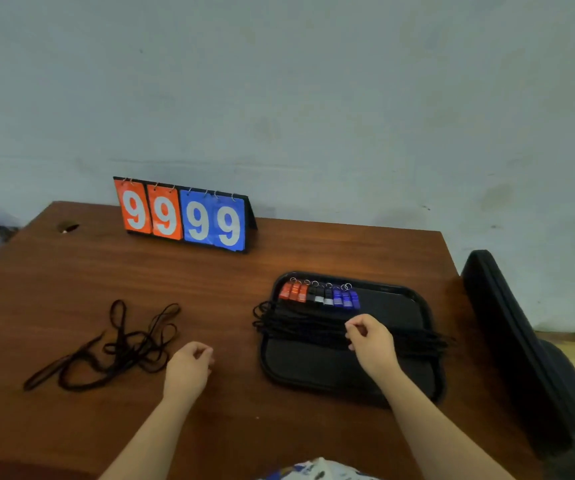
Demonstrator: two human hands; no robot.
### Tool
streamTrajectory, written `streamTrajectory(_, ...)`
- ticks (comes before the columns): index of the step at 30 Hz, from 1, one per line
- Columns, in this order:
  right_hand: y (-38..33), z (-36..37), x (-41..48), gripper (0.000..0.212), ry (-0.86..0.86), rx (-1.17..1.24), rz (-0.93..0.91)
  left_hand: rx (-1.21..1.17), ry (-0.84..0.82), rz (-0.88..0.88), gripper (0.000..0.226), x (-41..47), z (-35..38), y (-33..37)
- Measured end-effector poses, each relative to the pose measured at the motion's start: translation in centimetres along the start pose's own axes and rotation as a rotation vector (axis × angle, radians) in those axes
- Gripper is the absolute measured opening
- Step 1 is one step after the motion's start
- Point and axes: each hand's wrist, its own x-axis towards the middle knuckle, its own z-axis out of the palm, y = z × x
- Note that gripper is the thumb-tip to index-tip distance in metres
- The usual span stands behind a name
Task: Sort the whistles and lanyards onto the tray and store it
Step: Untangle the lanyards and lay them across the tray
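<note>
Right hand (369, 336) over the middle of the black tray (348, 375), fingers curled in, thumb and forefinger pressed together just above the bundle of black lanyards (300, 323); whether a cord was actually pinched could not be told. Bundle laid straight across the tray, its looped ends hanging past the left rim and its other ends past the right rim. Beyond it, along the tray's far edge, a tight row of whistles with metal rings: red whistles (293, 292) on the left, black whistles (319, 295) in the middle, blue whistles (346, 299) on the right, side by side and touching. Left hand (189, 367) loosely curled and empty, low over the brown wooden counter (210, 278), between the tray and a loose tangle of black lanyards (116, 344) lying well to the left. Farther back on the counter, near the wall, stood a flip scoreboard (184, 216) showing 99 in orange and 99 in blue. Off the counter's right edge, a dark padded chair (521, 341).
</note>
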Motion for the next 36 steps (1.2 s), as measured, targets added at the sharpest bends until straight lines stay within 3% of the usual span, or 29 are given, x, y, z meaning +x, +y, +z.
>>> streamTrajectory(5, -3.2, 5.5, -0.3, 0.016, -0.178, -0.080, -0.157, 0.161, 0.081, 0.004, 0.019, 1.0, -3.4, -3.2)
streamTrajectory(8, -4.8, 8.8, -0.5, 0.015, -0.269, -0.138, -0.204, 0.265, 0.124, 0.047, 0.038, 1.4, -4.8, -4.8)
streamTrajectory(11, -6.2, 11.9, -0.9, 0.014, -0.377, -0.245, -0.289, 0.401, 0.057, 0.094, 0.062, 2.2, -5.7, -6.1)
streamTrajectory(14, -7.2, 14.7, -1.5, 0.013, -0.475, -0.338, -0.395, 0.502, -0.075, 0.127, 0.054, 2.5, -6.0, -6.1)
streamTrajectory(16, -7.7, 16.2, -1.8, 0.014, -0.512, -0.380, -0.461, 0.408, -0.093, 0.211, 0.048, 2.2, -5.8, -6.0)
streamTrajectory(19, -8.6, 18.0, -2.2, 0.017, -0.569, -0.480, -0.562, 0.289, 0.082, 0.324, 0.039, 2.1, -5.6, -6.5)
streamTrajectory(22, -9.8, 19.6, -3.0, 0.022, -0.689, -0.607, -0.718, 0.267, 0.342, 0.249, 0.024, 3.1, -6.2, -7.5)
streamTrajectory(25, -10.7, 21.3, -4.2, 0.042, -0.838, -0.772, -0.938, 0.341, 0.493, 0.120, 0.026, 4.7, -7.7, -8.7)
streamTrajectory(27, -10.9, 22.2, -4.8, 0.052, -0.936, -0.876, -0.997, 0.447, 0.442, 0.004, 0.035, 5.8, -8.9, -8.9)
streamTrajectory(31, -10.2, 22.8, -5.3, 0.058, -0.983, -1.017, -0.945, 0.598, 0.140, -0.138, 0.047, 7.8, -10.2, -9.4)
streamTrajectory(33, -9.9, 22.6, -5.2, 0.058, -0.968, -1.021, -0.931, 0.558, 0.145, -0.146, 0.050, 7.9, -10.0, -9.4)
streamTrajectory(36, -9.7, 22.3, -5.0, 0.053, -0.896, -0.950, -0.938, 0.521, 0.303, -0.055, 0.040, 7.2, -9.1, -9.3)
